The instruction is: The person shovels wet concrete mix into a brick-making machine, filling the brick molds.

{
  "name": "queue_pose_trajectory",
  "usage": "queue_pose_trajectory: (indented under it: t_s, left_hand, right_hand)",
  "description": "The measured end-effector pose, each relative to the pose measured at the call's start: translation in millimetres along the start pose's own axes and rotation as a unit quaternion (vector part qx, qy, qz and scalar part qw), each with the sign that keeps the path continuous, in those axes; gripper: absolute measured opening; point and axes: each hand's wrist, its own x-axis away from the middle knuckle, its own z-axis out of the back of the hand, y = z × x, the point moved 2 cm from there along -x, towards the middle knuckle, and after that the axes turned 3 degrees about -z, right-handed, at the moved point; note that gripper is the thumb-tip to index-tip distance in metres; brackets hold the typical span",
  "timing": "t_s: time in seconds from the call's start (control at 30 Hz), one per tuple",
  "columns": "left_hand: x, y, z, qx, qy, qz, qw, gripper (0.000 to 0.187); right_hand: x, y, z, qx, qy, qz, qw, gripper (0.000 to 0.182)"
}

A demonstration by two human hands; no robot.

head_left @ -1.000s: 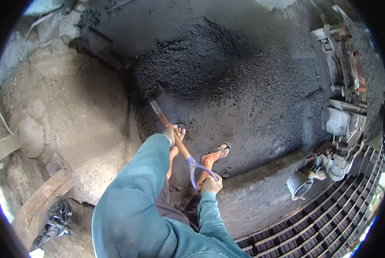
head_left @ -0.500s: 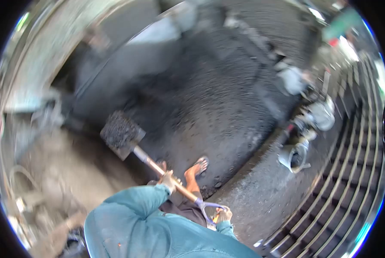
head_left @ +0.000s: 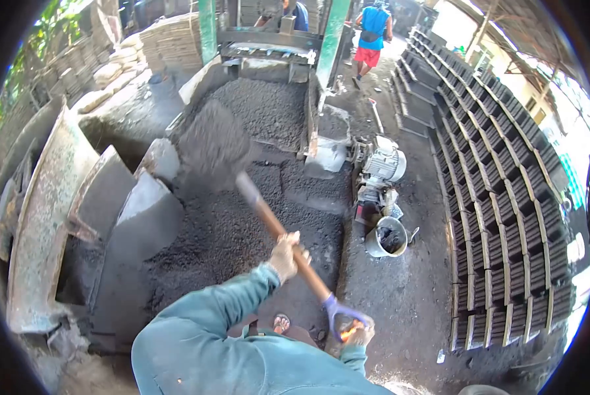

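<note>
A shovel (head_left: pixel 276 225) with a wooden shaft and a purple D-shaped grip slants forward and to the left, away from my body. My left hand (head_left: pixel 286 257) is wrapped around the middle of its shaft. At the near end, my right hand (head_left: pixel 361 332) is closed on the D-grip, with something orange showing at the fingers. A blurred load of dark grey mix (head_left: pixel 216 145) hides the blade, at the near left side of a bin (head_left: pixel 313 112) holding more of the same mix. Loose dark mix (head_left: pixel 209 230) also covers the floor below the shovel.
Right of the shovel stand a motor (head_left: pixel 384 163) and a bucket (head_left: pixel 382 245) with dark contents. A long slatted rack (head_left: pixel 499 250) lines the right side. Curved metal sheets (head_left: pixel 51 224) stand at left. A person in blue and red (head_left: pixel 372 33) is at the back.
The shovel has swung forward and up from the floor at left to the bin, and its load now looks loose and blurred. My view has tilted up.
</note>
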Motion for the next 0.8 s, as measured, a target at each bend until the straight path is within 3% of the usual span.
queue_pose_trajectory:
  t_s: [0.1, 0.17, 0.27, 0.3, 0.33, 0.4, 0.43, 0.47, 0.53, 0.6, 0.63, 0.7, 0.73, 0.8]
  left_hand:
    - [-14, 76, -117, -0.018, -0.152, 0.008, 0.988, 0.023]
    - [-22, 119, -169, -0.019, -0.236, 0.037, 0.971, 0.026]
    - [-37, 169, -202, -0.034, -0.276, 0.047, 0.959, 0.028]
    - [-46, 183, -201, -0.039, -0.263, 0.053, 0.962, 0.03]
    - [-61, 195, -194, -0.044, -0.251, 0.06, 0.965, 0.032]
    - [-95, 213, -161, -0.071, -0.235, 0.036, 0.969, 0.032]
    - [-114, 217, -141, -0.096, -0.186, 0.016, 0.978, 0.031]
    - [-130, 219, -121, -0.123, -0.137, -0.003, 0.983, 0.029]
    - [-136, 212, -89, -0.146, -0.181, -0.005, 0.973, 0.028]
    - [-112, 201, -72, -0.158, -0.201, 0.058, 0.965, 0.029]
    - [-92, 194, -65, -0.156, -0.19, 0.062, 0.967, 0.027]
    - [-62, 184, -56, -0.137, -0.155, 0.042, 0.977, 0.021]
    - [-72, 184, -48, -0.127, -0.142, 0.005, 0.982, 0.017]
    - [-57, 189, -49, -0.207, -0.071, -0.049, 0.974, 0.014]
  right_hand:
    - [0, -51, -103, 0.001, -0.021, 0.191, 0.981, 0.043]
    - [23, -85, -170, 0.059, 0.024, 0.317, 0.946, 0.042]
    - [48, -98, -235, 0.322, 0.078, 0.546, 0.77, 0.041]
    - [63, -99, -259, 0.404, 0.045, 0.53, 0.744, 0.036]
    - [67, -94, -279, 0.466, -0.002, 0.581, 0.667, 0.026]
    - [62, -57, -306, 0.485, -0.103, 0.616, 0.612, 0.024]
    - [64, -39, -317, 0.483, -0.141, 0.615, 0.607, 0.023]
    - [50, 6, -311, 0.5, -0.189, 0.552, 0.64, 0.024]
    - [54, 52, -295, 0.582, -0.185, 0.492, 0.62, 0.02]
    - [65, 69, -261, 0.665, -0.209, 0.409, 0.589, 0.02]
    - [75, 61, -245, 0.69, -0.254, 0.342, 0.586, 0.031]
    - [82, 85, -181, 0.53, -0.19, 0.102, 0.82, 0.046]
    - [87, 96, -153, 0.418, -0.149, -0.021, 0.896, 0.053]
    - [110, 92, -118, 0.533, 0.103, 0.187, 0.819, 0.071]
